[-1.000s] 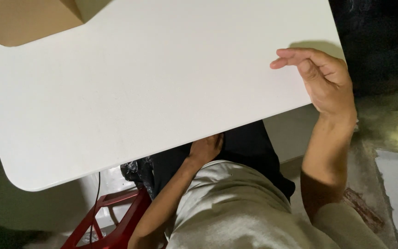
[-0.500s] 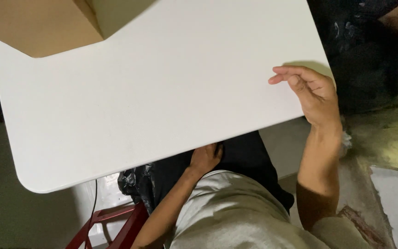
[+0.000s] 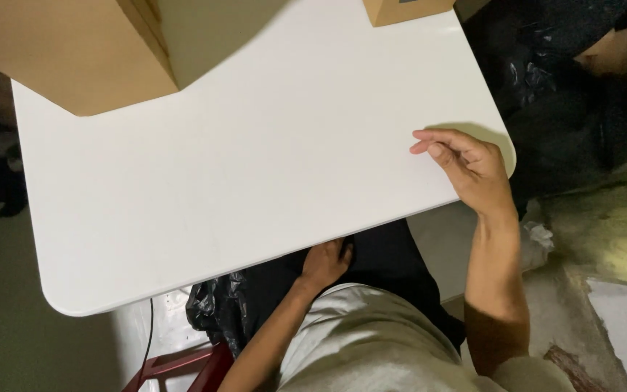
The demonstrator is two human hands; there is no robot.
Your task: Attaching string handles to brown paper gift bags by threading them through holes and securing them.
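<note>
Here the right hand (image 3: pixel 473 174) rests on the white table (image 3: pixel 255 181).

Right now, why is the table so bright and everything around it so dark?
Head view: light falls from above onto the white table, which reflects it evenly without hard glare; the right hand casts a soft shadow at the table's corner; the big cardboard box shades the tabletop beside it; the floor and black bags stay dim, nearly detail-free.

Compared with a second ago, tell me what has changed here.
The view has tipped up: a small box now shows at the far edge and more of the big cardboard box. The right hand still rests empty on the white table; the left hand stays below the edge.
</note>
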